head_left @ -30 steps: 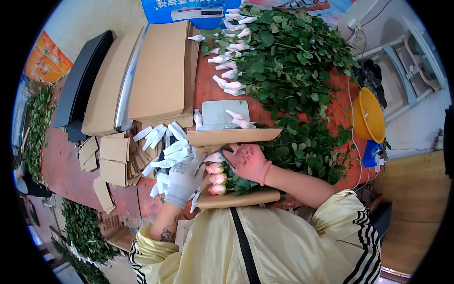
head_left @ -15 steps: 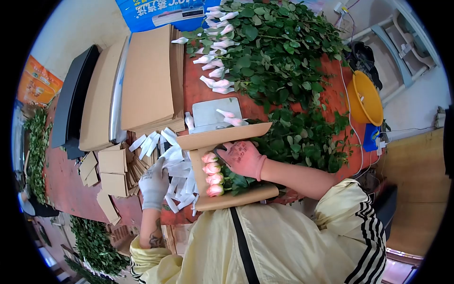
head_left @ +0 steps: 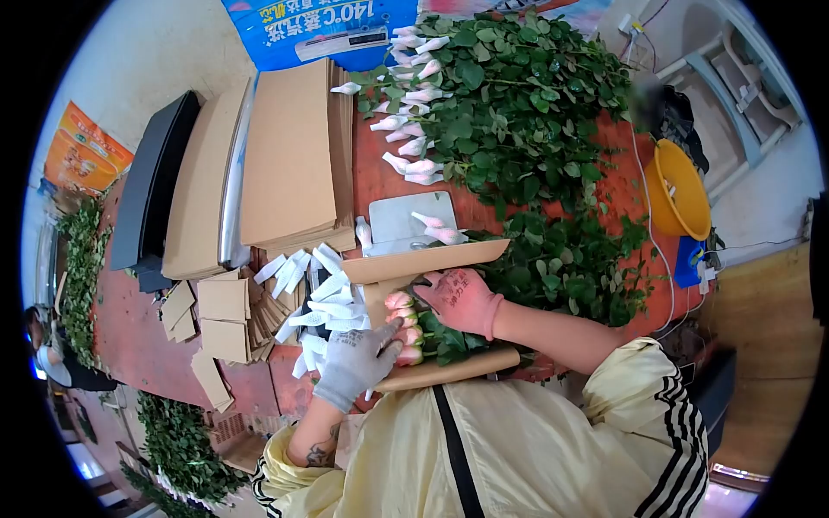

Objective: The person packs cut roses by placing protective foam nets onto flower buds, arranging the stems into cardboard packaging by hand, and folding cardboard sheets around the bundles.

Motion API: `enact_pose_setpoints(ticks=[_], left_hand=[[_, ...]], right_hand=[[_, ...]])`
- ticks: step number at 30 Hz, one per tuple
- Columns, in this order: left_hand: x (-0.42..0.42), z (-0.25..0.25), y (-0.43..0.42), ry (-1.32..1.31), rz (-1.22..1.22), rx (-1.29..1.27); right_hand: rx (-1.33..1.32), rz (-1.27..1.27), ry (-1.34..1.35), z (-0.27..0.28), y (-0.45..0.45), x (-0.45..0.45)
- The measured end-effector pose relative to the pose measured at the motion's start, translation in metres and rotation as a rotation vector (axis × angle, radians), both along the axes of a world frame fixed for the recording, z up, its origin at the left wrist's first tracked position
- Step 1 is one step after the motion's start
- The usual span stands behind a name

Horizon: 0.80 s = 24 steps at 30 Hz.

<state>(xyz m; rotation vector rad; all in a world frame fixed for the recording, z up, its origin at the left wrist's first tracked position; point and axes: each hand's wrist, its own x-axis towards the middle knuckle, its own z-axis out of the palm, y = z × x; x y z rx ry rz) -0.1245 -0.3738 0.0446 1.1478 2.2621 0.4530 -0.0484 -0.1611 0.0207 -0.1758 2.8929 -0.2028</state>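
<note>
Pink roses (head_left: 408, 335) lie in a column on a brown cardboard wrapper (head_left: 432, 262) with raised sides, their leafy stems running right. My left hand (head_left: 352, 361), in a grey-white glove, reaches over the lower rose heads; its fingers are apart and touch the blooms. In a pink glove, my right hand (head_left: 459, 300) rests beside the top rose, inside the wrapper's far side. Its fingers are curled with dark tips, and what they hold is hidden. White mesh sleeves (head_left: 338, 304) lie heaped just left of the wrapper.
Roses in white sleeves (head_left: 414, 147) with leafy stems (head_left: 527, 104) cover the back right. Stacked cardboard sheets (head_left: 289, 155) and small cardboard pieces (head_left: 223, 321) stand left. A grey plate (head_left: 410, 216) lies behind the wrapper. A yellow basin (head_left: 678, 190) is at right.
My left hand has moved right from the mesh sleeves to the rose heads, covering part of them. My right hand stays near the top rose. The whole view has shifted slightly.
</note>
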Motion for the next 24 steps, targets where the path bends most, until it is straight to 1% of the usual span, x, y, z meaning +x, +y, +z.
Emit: enact_pose_setpoints(ticks=[1,2,3,4,5,6,7,8,9,11,13,15,16,18,19,21,22,23,24], left_hand=[[-0.001,0.006,0.001,-0.045,0.009,-0.043],[-0.001,0.002,-0.001,-0.037,0.013,-0.044],[-0.001,-0.010,-0.006,-0.012,-0.003,0.082],[-0.004,-0.021,-0.010,0.012,-0.024,0.207],[-0.011,-0.033,-0.011,0.017,-0.026,0.203],[-0.017,-0.036,-0.010,-0.019,0.105,0.279],[-0.019,-0.037,-0.010,-0.059,0.237,0.351],[-0.025,-0.039,-0.008,-0.130,0.311,0.236],[-0.025,-0.045,-0.008,-0.131,0.310,0.230],[-0.030,-0.065,-0.003,-0.080,0.289,0.327],[-0.030,-0.065,0.003,-0.067,0.276,0.382],[-0.034,-0.061,0.005,-0.189,0.308,0.239],[-0.035,-0.063,0.005,-0.188,0.302,0.238],[-0.035,-0.068,0.003,-0.197,0.300,0.324],[-0.036,-0.067,0.000,-0.196,0.290,0.326],[-0.035,-0.059,0.001,-0.117,0.235,0.274],[-0.028,-0.055,0.002,0.103,0.217,0.314],[-0.020,-0.031,0.006,0.229,0.179,0.255],[-0.018,-0.013,0.009,0.168,0.150,0.114]], right_hand=[[-0.017,0.022,0.198,-0.006,0.001,0.002],[-0.033,0.046,0.398,-0.010,0.002,0.001],[-0.036,0.049,0.405,-0.011,0.002,0.001],[-0.003,0.055,0.404,-0.012,0.001,0.001],[0.029,0.058,0.400,-0.013,0.001,0.001],[0.024,0.052,0.403,-0.011,0.001,0.000],[0.017,0.037,0.294,-0.008,0.000,0.000],[0.008,0.026,0.183,-0.007,-0.001,0.002],[0.002,0.024,0.181,-0.008,-0.003,0.002],[0.024,0.010,0.040,-0.009,-0.001,0.000],[0.032,0.025,0.051,-0.006,0.000,-0.001],[0.036,0.049,0.094,-0.010,0.000,-0.001],[0.035,0.042,0.095,-0.012,0.000,0.000],[-0.009,0.016,0.179,-0.013,-0.001,0.001],[-0.005,0.007,0.182,-0.012,-0.003,0.001],[0.010,0.025,0.106,-0.007,-0.003,-0.001],[-0.015,0.040,0.196,-0.023,-0.001,0.000],[0.001,0.035,0.128,-0.008,-0.002,-0.001],[0.003,0.034,0.147,-0.012,-0.002,0.000]])
